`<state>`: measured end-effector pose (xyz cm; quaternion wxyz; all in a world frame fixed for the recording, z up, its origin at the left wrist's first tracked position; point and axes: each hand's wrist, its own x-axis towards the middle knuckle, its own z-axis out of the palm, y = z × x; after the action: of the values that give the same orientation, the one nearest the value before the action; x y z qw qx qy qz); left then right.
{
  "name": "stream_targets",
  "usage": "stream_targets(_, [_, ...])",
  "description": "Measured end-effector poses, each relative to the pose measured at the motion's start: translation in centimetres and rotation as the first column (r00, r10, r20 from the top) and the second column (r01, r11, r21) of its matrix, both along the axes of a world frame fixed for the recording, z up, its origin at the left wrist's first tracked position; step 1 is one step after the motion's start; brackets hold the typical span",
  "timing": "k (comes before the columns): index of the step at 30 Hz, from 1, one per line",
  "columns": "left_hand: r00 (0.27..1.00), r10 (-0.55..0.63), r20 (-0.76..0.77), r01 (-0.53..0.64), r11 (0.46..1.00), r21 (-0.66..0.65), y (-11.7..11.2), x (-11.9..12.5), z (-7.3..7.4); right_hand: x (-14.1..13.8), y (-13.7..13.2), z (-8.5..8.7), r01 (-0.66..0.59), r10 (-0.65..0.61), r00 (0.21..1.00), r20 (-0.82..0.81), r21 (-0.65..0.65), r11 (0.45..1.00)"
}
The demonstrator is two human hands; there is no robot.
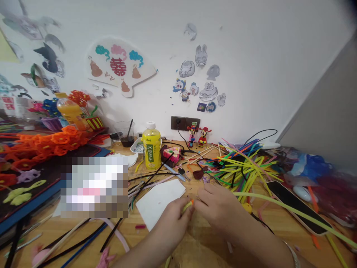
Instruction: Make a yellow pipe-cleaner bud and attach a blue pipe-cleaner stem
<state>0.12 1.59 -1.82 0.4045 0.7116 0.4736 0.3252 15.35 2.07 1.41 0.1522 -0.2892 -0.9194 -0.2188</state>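
The left hand (177, 214), fingers closed, pinches a small orange-tipped yellow piece (186, 207) at five o'clock from the bottle (151, 149). The right hand (217, 203) curls alongside; its hold cannot be determined. Piece judged light, soft, crushable; best gripped mid-length.

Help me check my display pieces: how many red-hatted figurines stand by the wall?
2: the left figurine by the wall outlet, the right figurine beside it. More may be hidden.

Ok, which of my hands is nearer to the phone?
Right. Your right hand is to the left of the phone in the picture; your left hand is farther left, beyond the right one.
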Motion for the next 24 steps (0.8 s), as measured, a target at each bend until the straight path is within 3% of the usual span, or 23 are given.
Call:
stream_targets(8, [0.997,-0.059,0.045,0.06,0.998,-0.021,-0.1,-0.1,0.4,0.8,0.3,0.5,0.031,-0.029,0.999,0.018,-0.077,0.997])
stream_targets(15, [0.993,-0.029,0.112,0.043,0.991,-0.13,0.0,-0.2,0.4,1.2,0.4,0.8,0.053,-0.057,0.997,-0.055,-0.068,0.996])
stream_targets(24, [0.983,-0.03,0.181,0.054,0.99,-0.128,-0.3,-0.3,0.9,1.0,0.1,1.4,0.017,-0.024,0.993,-0.113,-0.061,0.998])
